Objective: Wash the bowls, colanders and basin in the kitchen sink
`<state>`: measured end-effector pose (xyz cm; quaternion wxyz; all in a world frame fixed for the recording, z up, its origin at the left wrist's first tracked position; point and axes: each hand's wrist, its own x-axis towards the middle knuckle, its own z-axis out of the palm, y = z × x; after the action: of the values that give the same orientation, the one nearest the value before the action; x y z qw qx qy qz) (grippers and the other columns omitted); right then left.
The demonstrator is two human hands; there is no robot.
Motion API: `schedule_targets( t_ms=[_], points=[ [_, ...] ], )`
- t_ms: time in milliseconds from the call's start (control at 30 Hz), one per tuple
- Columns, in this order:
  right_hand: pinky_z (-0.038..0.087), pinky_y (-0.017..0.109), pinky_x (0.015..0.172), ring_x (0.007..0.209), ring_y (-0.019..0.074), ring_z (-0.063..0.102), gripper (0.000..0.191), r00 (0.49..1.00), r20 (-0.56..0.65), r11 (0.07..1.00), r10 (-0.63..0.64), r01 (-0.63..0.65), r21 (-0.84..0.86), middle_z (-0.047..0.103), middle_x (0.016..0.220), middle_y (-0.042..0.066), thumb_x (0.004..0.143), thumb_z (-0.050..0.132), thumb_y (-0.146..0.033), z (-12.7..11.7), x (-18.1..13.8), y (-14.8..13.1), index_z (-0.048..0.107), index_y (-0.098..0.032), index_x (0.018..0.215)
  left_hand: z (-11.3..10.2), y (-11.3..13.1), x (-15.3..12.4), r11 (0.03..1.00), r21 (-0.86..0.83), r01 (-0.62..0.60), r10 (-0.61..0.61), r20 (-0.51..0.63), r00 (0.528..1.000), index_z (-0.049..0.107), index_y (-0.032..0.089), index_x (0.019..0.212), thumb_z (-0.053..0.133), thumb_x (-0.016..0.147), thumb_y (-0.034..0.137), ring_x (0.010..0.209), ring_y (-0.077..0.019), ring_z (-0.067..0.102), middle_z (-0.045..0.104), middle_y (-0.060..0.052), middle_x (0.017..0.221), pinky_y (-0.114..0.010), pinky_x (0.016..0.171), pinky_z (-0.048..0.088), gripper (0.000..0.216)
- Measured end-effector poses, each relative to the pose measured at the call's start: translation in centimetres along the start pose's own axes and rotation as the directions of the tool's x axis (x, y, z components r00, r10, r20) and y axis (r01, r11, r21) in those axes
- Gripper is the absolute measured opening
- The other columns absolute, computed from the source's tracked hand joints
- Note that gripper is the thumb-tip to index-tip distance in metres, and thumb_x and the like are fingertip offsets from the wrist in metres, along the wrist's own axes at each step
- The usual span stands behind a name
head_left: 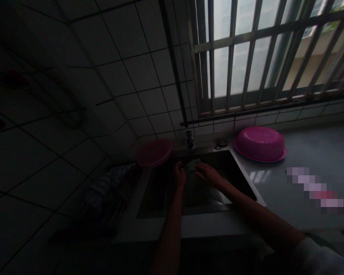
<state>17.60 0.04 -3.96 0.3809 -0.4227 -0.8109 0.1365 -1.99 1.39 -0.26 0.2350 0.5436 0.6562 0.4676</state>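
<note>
Both my hands reach into a dark steel sink (240,173) under a short tap (190,139). My left hand (179,175) is curled closed on the left edge of a pale cloth-like thing (192,164) below the tap. My right hand (208,173) lies over the same pale thing from the right, fingers close together and pointing left. The scene is very dim, so I cannot make out what the pale thing is.
A pink basket (260,143) lies upside down on the grey counter (304,152) right of the sink. A pink bowl (154,152) sits at the sink's left rim, with striped cloth (109,183) beside it. Tiled walls rise left and behind; a barred window (260,53) is above.
</note>
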Motion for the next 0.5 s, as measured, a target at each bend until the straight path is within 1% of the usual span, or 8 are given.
schedule_targets(
  t_ms=[100, 167, 233, 300, 367, 400, 433, 500],
  points=[
    [0.045, 0.054, 0.125, 0.149, 0.0323, 0.053, 0.048, 0.968, 0.074, 0.970, -0.241, 0.243, -0.014, 0.064, 0.152, 0.016, 0.101, 0.069, -0.040, 1.7, -0.3, -3.4, 0.067, -0.020, 0.145, -0.6, -0.1, 0.4, 0.971, 0.115, 0.211, -0.226, 0.145, 0.963, 0.077, 0.019, 0.102, 0.041, 0.103, 0.029, 0.112, -0.0281, 0.074, 0.080, -0.015, 0.112, -0.039, 0.101, 0.053, 0.037],
    [0.044, 0.051, 0.126, 0.148, 0.0304, 0.055, 0.046, 0.938, 0.125, 0.946, -0.323, 0.322, 0.028, 0.067, 0.150, 0.013, 0.101, 0.070, -0.038, 1.9, -0.2, -3.8, 0.068, -0.022, 0.144, -0.8, -0.2, 0.6, 0.932, 0.145, 0.333, -0.356, 0.181, 0.917, 0.077, 0.020, 0.090, 0.040, 0.106, 0.044, 0.103, -0.0299, 0.076, 0.080, -0.014, 0.098, -0.038, 0.092, 0.055, 0.047],
    [0.047, 0.050, 0.123, 0.145, 0.0289, 0.059, 0.041, 0.957, 0.105, 0.962, -0.269, 0.263, 0.070, 0.069, 0.147, 0.011, 0.103, 0.066, -0.035, 1.0, 0.2, -2.3, 0.069, -0.024, 0.143, -0.9, -0.3, 0.6, 0.912, 0.085, 0.402, -0.411, 0.197, 0.890, 0.076, 0.021, 0.083, 0.039, 0.105, 0.056, 0.095, -0.0296, 0.076, 0.079, -0.014, 0.090, -0.036, 0.083, 0.055, 0.056],
    [0.051, 0.051, 0.120, 0.141, 0.0291, 0.063, 0.040, 0.995, 0.026, 0.991, -0.091, 0.088, 0.105, 0.069, 0.147, 0.011, 0.106, 0.058, -0.033, -0.7, 0.6, 0.2, 0.070, -0.025, 0.143, -0.8, -0.3, 0.5, 0.901, 0.003, 0.433, -0.422, 0.230, 0.877, 0.073, 0.020, 0.074, 0.038, 0.103, 0.066, 0.086, -0.0281, 0.074, 0.077, -0.014, 0.084, -0.035, 0.076, 0.054, 0.064],
    [0.055, 0.053, 0.114, 0.133, 0.0301, 0.069, 0.040, 0.994, -0.018, 0.984, 0.112, -0.108, 0.141, 0.072, 0.142, 0.011, 0.109, 0.051, -0.037, -2.3, 0.8, 2.2, 0.071, -0.025, 0.141, -0.6, -0.3, 0.3, 0.894, -0.060, 0.443, -0.413, 0.273, 0.869, 0.067, 0.022, 0.064, 0.037, 0.098, 0.077, 0.077, -0.0259, 0.072, 0.073, -0.013, 0.075, -0.034, 0.070, 0.053, 0.072],
    [0.055, 0.054, 0.114, 0.133, 0.0314, 0.069, 0.041, 0.988, -0.023, 0.979, 0.153, -0.148, 0.139, 0.072, 0.143, 0.013, 0.109, 0.051, -0.039, -2.8, 0.7, 2.6, 0.071, -0.023, 0.141, -0.5, -0.3, 0.2, 0.890, -0.085, 0.448, -0.408, 0.292, 0.865, 0.064, 0.023, 0.060, 0.036, 0.095, 0.081, 0.074, -0.0249, 0.070, 0.071, -0.011, 0.071, -0.033, 0.068, 0.052, 0.074],
    [0.054, 0.056, 0.115, 0.135, 0.0325, 0.067, 0.043, 0.987, -0.024, 0.979, 0.160, -0.156, 0.128, 0.070, 0.144, 0.014, 0.108, 0.052, -0.041, -3.1, 0.6, 2.4, 0.071, -0.022, 0.142, -0.4, -0.2, 0.2, 0.887, -0.113, 0.447, -0.398, 0.302, 0.866, 0.062, 0.023, 0.058, 0.035, 0.093, 0.085, 0.072, -0.0242, 0.069, 0.069, -0.011, 0.069, -0.033, 0.067, 0.052, 0.075],
    [0.048, 0.057, 0.122, 0.144, 0.0344, 0.059, 0.046, 0.998, -0.008, 0.995, 0.059, -0.058, 0.085, 0.065, 0.151, 0.016, 0.106, 0.058, -0.044, -2.7, 0.2, 0.5, 0.069, -0.019, 0.144, -0.3, -0.2, 0.1, 0.892, -0.162, 0.422, -0.367, 0.288, 0.885, 0.064, 0.023, 0.061, 0.036, 0.089, 0.089, 0.073, -0.0243, 0.069, 0.069, -0.010, 0.069, -0.034, 0.069, 0.053, 0.077]
  ],
)
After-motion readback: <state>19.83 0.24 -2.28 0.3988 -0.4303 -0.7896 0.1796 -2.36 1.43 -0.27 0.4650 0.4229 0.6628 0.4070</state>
